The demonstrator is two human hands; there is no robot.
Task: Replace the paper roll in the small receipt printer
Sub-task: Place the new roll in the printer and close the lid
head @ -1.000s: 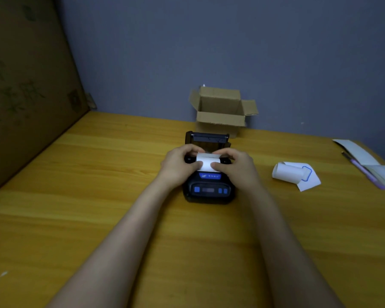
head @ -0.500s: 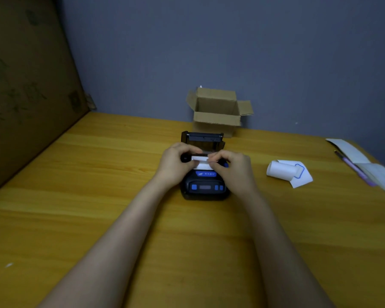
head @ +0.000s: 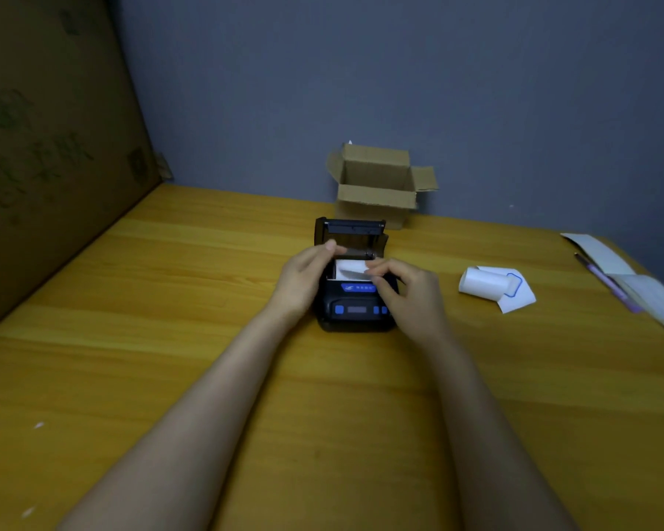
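Printer [head: 355,306] sits mid surface [head: 169,320], small black unit w/ blue buttons and a blue label strip on the front; lid [head: 351,233] flipped up at the back, bay open. White roll [head: 347,270] lies in the bay, loose end curling up over the front edge. Left hand [head: 303,279] cups the printer's left side, thumb up by the lid hinge, so its grip is on the printer body. Right hand [head: 407,291] sits at the printer's right front, thumb & forefinger pinched narrow at the paper's right end; can't tell for sure if the tips actually grip the sheet. 2nd roll [head: 485,285] w/ a blue-edged tab lies on a loose white sheet, right of the printer, well apart. Open box [head: 376,185] just behind the printer by the wall. Pen [head: 606,281] & papers [head: 652,297] at far right edge.
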